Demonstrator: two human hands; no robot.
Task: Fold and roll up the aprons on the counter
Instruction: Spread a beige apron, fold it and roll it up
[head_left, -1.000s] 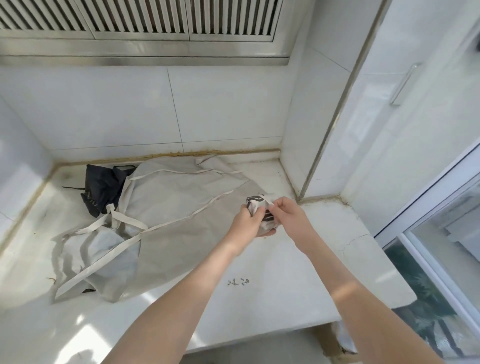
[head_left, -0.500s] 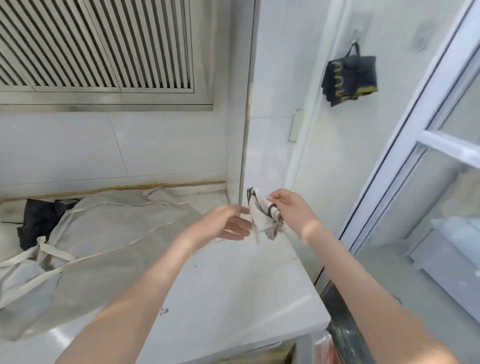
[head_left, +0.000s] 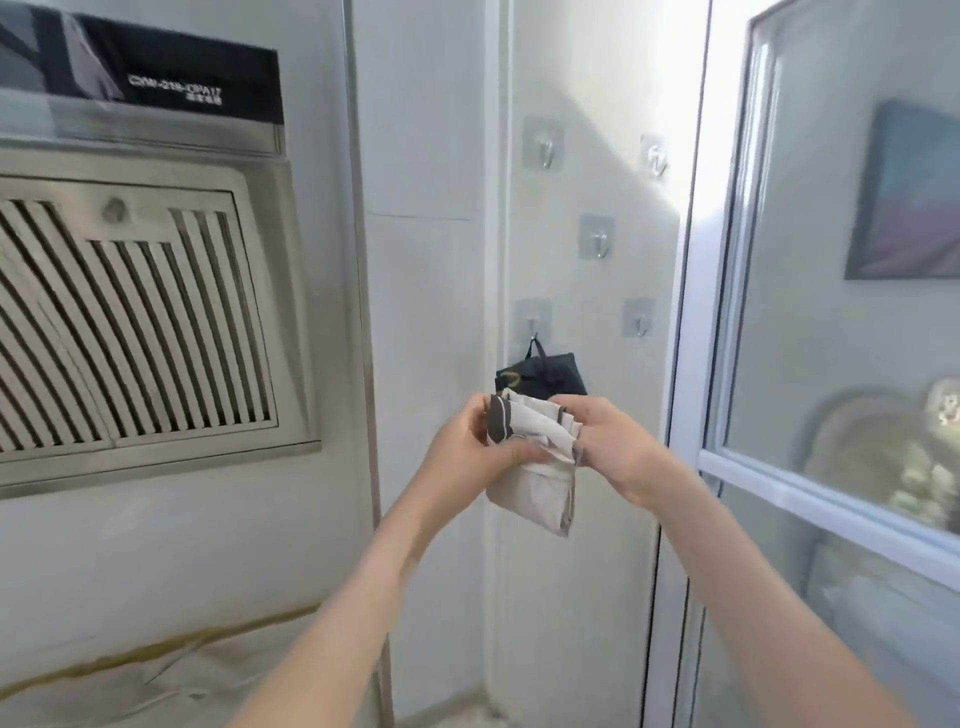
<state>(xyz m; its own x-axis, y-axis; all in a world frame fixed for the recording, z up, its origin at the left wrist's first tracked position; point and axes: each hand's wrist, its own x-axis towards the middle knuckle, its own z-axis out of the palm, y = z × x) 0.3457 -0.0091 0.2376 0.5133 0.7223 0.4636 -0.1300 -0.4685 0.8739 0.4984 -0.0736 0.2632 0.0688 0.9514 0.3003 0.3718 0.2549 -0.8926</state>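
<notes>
Your left hand (head_left: 465, 449) and right hand (head_left: 610, 447) both have fingers curled tight round the small folded apron (head_left: 535, 483), up in the air just in front of the dark bundle (head_left: 558, 376) on its hook (head_left: 532, 322). If one hand lets go too soon, the roll could pop open or fall down.

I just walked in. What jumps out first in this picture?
Dead centre, the left hand and right hand grip a folded beige apron in front of the white wall. Just behind it a black folded bundle hangs from one of several clear adhesive hooks, and a slatted range hood fills the left side.
</notes>
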